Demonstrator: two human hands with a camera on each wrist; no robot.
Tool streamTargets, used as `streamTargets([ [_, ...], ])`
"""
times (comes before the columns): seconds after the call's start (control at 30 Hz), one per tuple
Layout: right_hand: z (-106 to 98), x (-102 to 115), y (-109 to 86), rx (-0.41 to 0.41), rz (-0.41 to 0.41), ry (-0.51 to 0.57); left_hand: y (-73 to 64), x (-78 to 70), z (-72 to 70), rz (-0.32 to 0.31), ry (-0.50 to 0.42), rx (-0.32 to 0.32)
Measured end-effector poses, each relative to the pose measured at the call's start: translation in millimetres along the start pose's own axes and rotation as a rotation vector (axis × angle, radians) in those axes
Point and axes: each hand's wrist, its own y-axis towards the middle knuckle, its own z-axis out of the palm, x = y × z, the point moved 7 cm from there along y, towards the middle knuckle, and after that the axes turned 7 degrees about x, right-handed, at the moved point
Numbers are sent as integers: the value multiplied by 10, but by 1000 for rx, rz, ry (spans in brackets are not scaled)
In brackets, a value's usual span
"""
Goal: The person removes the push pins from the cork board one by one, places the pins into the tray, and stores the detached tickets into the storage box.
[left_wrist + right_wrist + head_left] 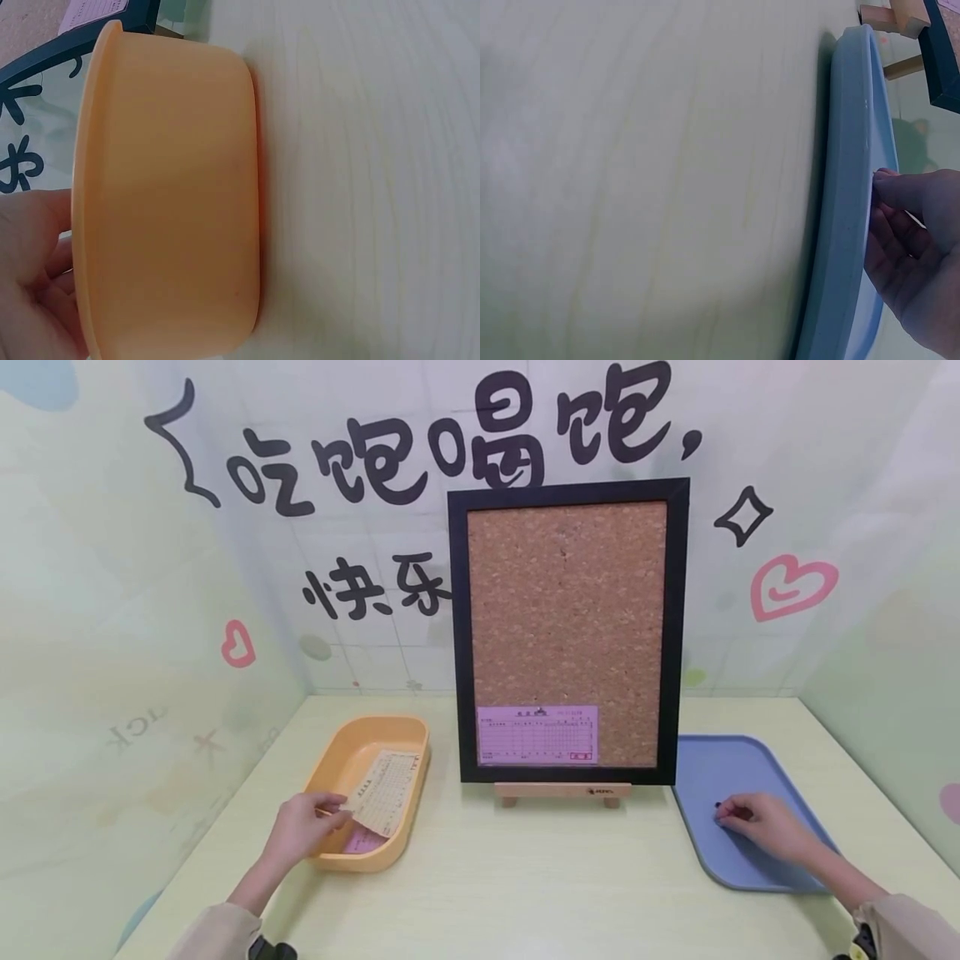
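Observation:
At the orange tub (420, 777), my left hand (298, 828) pinches the edge of a pale yellow printed receipt slip (386, 789). Under that slip, a pink slip (363, 840) shows at the tub's near end. In the left wrist view the tub's wall (172, 195) hides my fingertips. Over the blue tray (731, 760), my right hand (767, 827) has thumb and fingers together on a small dark pushpin (717, 806). The right wrist view shows this hand (919, 247) beyond the tray's rim, fingers curled.
A black-framed cork board (570, 610) stands on a small wooden easel (562, 791) between tub and tray. A pink printed slip (537, 739) is fixed at its lower left, with a dark pin at its top edge. Walls printed with lettering enclose the pale wooden table (540, 877).

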Motion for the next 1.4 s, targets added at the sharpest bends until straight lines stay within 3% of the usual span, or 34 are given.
streamTargets([
  [0.4, -36, 12, 1, -18, -38, 23, -23, -29, -15, 20, 55, -26],
  [0.63, -160, 41, 49, -29, -28, -8, 39, -162, -3, 83, 54, -96],
  [0.87, -337, 230, 186, -48, -72, -44, 174, -500, 112, 183, -3, -128],
  [1.1, -394, 517, 343, -40, -126, -48, 417, -1077, 321, 337, -69, -177],
  [1.23, -345, 738, 447, -2, -133, -43, 531, -1310, 548, 333, -42, -90],
  [1.4, -267, 1041, 589, 42, -153, -51, 582, -1454, 758, 318, 40, 11],
])
